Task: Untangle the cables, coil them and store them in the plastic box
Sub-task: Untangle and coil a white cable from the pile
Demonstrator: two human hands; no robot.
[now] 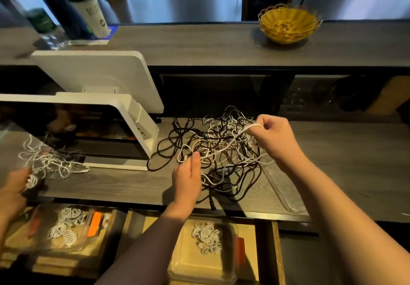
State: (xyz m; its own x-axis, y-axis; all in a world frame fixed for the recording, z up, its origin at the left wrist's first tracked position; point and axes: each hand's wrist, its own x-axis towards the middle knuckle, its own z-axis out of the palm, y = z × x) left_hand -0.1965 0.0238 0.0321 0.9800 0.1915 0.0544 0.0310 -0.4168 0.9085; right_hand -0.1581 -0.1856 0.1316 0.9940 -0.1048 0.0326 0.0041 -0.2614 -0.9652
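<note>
**One white cable drawn taut out of the tangle**

Your right hand (274, 134) is raised above the far right side of the cable tangle (219, 151), its fingers curled and pinching a white cable (230, 143). Your left hand (187, 178) sits at the near left edge of the tangle, fingers closed on what looks like the same strand lower down. Held this way, the cable runs stretched between your hands, so you can likely see where it threads through the black and white loops and work it free.

The tangle lies on the grey wood-grain table (133, 185). Below the tangle, past the table's front edge, the clear plastic box (204, 247) sits open with a few coiled white cables already in it, so part of the job looks done. A clear lid or tray (281, 191) rests just right of the tangle.

Left of the tangle stands a white point-of-sale screen (88, 116). Further left, another person's hand (15, 187) holds a small coil beside a second pile of white cable (48, 160). Behind the tangle, a raised counter carries a wicker basket (288, 23), bottles and a cup.
</note>
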